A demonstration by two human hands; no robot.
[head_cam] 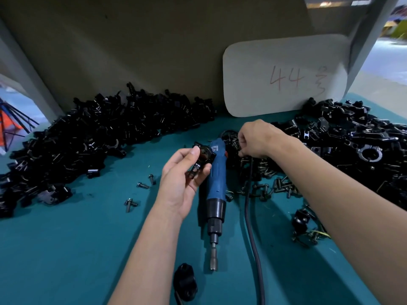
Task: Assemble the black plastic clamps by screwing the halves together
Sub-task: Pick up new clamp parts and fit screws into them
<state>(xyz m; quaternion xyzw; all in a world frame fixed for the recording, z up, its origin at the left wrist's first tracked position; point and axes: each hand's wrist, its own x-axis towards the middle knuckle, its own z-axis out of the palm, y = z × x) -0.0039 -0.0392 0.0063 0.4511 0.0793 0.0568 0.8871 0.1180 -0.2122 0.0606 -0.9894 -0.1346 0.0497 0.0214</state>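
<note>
Left fingers point(199, 170) pinch a clamp point(201, 160) above the teal counter point(77, 249), its screw-hole end tilted toward the wrist. The right hand point(255, 139), fingers curled down into the screws point(264, 183) just beyond, appears to be picking one, though whether it holds any cannot be told. Between both hands the driver point(217, 186) lies bit-end toward the person, nearer the left hand.
</note>
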